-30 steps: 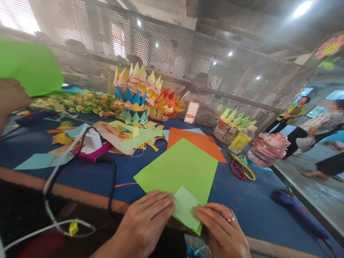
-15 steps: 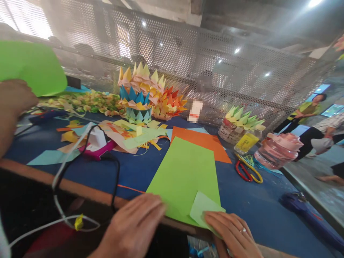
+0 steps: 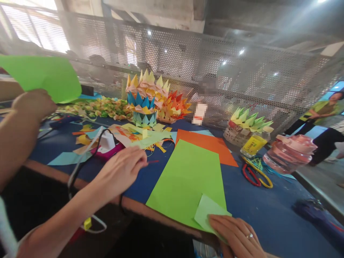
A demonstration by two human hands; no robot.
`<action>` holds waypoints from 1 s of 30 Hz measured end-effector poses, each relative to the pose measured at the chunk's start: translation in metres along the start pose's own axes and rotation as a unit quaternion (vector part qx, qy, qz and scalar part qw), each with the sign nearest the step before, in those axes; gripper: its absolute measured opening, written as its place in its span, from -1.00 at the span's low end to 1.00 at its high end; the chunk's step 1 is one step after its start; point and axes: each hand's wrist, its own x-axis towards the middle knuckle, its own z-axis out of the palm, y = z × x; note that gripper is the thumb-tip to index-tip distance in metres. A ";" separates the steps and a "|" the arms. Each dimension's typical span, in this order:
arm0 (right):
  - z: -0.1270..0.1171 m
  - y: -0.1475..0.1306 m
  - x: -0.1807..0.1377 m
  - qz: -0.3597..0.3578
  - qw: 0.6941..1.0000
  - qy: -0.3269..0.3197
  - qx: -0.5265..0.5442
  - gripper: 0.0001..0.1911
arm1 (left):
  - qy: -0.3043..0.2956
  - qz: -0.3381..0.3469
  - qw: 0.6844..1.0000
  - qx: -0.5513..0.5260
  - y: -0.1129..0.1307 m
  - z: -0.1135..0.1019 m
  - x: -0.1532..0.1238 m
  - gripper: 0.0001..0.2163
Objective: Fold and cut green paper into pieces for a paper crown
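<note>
Setting: perforated metal mesh (image 3: pixel 215 68) walled off the far side of a blue table (image 3: pixel 268 211), and daylight came through a window at upper left.
Green sheet: the big green sheet (image 3: pixel 188 179) lay flat at the near edge of the table, its near corner turned up into a paler fold (image 3: pixel 208 211), so the crease sat right under the worker's reach.
Right hand: the right hand (image 3: pixel 238 236), with a ring on one finger, lay palm down, fingers spread flat on that fold; it pinned the paper and clasped nothing.
Left hand: the left hand (image 3: pixel 120 170) hung over the table to the left of the sheet, fingers loosely curled and empty, tips pointing at a thin red strip (image 3: pixel 153 162); whether it touched the strip, I could not tell.
Under the sheet: an orange sheet (image 3: pixel 212 145) poked out from beneath the far edge, stacked as the spare.
Scraps: paper offcuts (image 3: pixel 139 136) lay heaped just beyond the left hand, beside a pink and white device (image 3: pixel 106 145) with its black cable (image 3: pixel 86 157).
Finished work: spiky folded paper crowns (image 3: pixel 150 95) stood at the back, out of the working area.
Right side: scissors (image 3: pixel 255 173), a yellow-labelled bottle (image 3: pixel 254 145) and a pink container (image 3: pixel 290 154) sat near together.
Neighbour: another person's hand (image 3: pixel 33 105) at far left held up a second green paper (image 3: pixel 45 75).
</note>
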 end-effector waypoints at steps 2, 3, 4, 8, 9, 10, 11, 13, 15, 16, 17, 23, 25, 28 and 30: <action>0.000 0.000 0.001 0.003 1.000 0.003 -0.005 -0.71 | 0.066 -0.051 0.993 0.084 -0.003 -0.009 0.029 -0.78; 0.000 -0.001 0.002 -0.001 1.000 0.004 -0.007 -0.72 | 0.096 -0.078 0.986 0.112 -0.003 -0.011 0.040 -0.77; 0.000 -0.001 0.003 -0.002 1.000 0.005 -0.008 -0.72 | 0.098 -0.088 0.984 0.123 -0.002 -0.011 0.047 -0.75; -0.004 -0.007 0.008 0.013 1.000 0.016 0.003 -0.75 | -0.002 0.064 0.998 -0.015 0.024 0.004 0.030 -0.55; -0.005 -0.009 0.010 0.024 1.000 0.018 0.008 -0.74 | -0.022 0.130 0.989 -0.060 0.035 0.009 0.017 -0.50; -0.006 -0.011 0.012 0.032 0.999 0.017 0.013 -0.74 | -0.036 0.179 0.979 -0.093 0.046 0.013 0.003 -0.45; -0.007 -0.012 0.014 0.037 0.999 0.015 0.019 -0.73 | -0.055 0.220 0.967 -0.112 0.057 0.016 -0.011 -0.40; -0.008 -0.015 0.018 0.041 0.999 0.019 0.028 -0.71 | -0.085 0.291 0.946 -0.116 0.074 0.021 -0.032 -0.36; -0.008 -0.017 0.022 0.041 0.998 0.034 0.034 -0.69 | -0.108 0.319 0.936 -0.099 0.083 0.028 -0.043 -0.39; -0.008 -0.018 0.023 0.043 0.998 0.040 0.036 -0.68 | -0.116 0.323 0.935 -0.089 0.084 0.032 -0.045 -0.41; -0.008 -0.018 0.025 0.047 0.997 0.043 0.036 -0.67 | -0.124 0.322 0.935 -0.081 0.084 0.036 -0.045 -0.42; -0.014 -0.016 0.027 0.055 0.998 0.007 0.025 -0.79 | -0.144 0.313 0.936 -0.069 0.077 0.057 -0.042 -0.45; -0.016 -0.015 0.027 0.051 0.998 -0.001 0.023 -0.81 | -0.141 0.313 0.937 -0.069 0.077 0.059 -0.043 -0.46; -0.017 -0.013 0.024 0.035 0.999 -0.013 0.036 -0.79 | -0.133 0.310 0.939 -0.070 0.077 0.062 -0.046 -0.46; -0.016 -0.013 0.021 0.022 0.998 -0.039 0.054 -0.74 | -0.133 0.307 0.940 -0.072 0.076 0.064 -0.048 -0.46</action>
